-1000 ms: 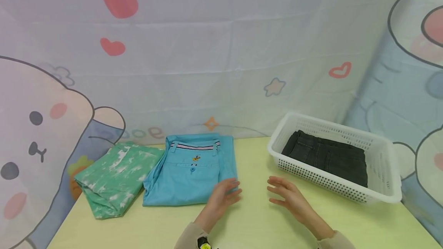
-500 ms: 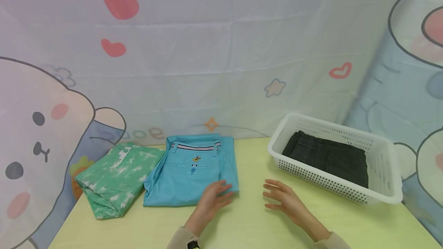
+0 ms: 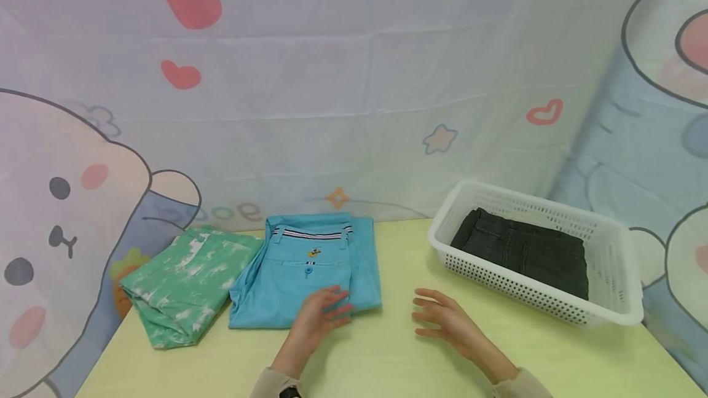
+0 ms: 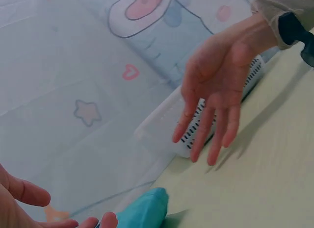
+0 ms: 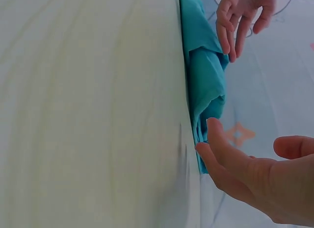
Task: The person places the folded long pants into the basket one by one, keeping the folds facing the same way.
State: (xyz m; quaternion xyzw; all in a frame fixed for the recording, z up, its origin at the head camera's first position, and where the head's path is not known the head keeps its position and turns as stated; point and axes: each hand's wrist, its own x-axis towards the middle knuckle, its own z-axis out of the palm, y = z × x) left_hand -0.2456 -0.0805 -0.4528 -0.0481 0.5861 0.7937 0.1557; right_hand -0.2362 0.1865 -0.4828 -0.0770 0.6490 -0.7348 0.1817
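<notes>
Folded blue trousers [image 3: 298,281] with a striped waistband and a buttoned back pocket lie at the middle left of the table. My left hand [image 3: 315,321] is over their lower right corner, fingers relaxed and holding nothing. To the right, my right hand [image 3: 445,321] hovers above the table, palm facing the left hand, fingers loosely spread. The left wrist view shows the right hand [image 4: 213,98] with its fingers extended. In the right wrist view the blue trousers [image 5: 206,81] appear as a low folded stack beyond the hands.
Green and white patterned folded clothing [image 3: 190,287] lies left of the blue trousers. A white perforated basket [image 3: 514,281] stands at the right, holding folded black jeans [image 3: 525,250]. Behind the yellow table [image 3: 387,361] hangs a printed cloth backdrop [image 3: 332,78].
My left hand has moved left, from the right edge of the blue trousers to over their lower part. The right hand has drifted slightly left. The clothes and basket stay put.
</notes>
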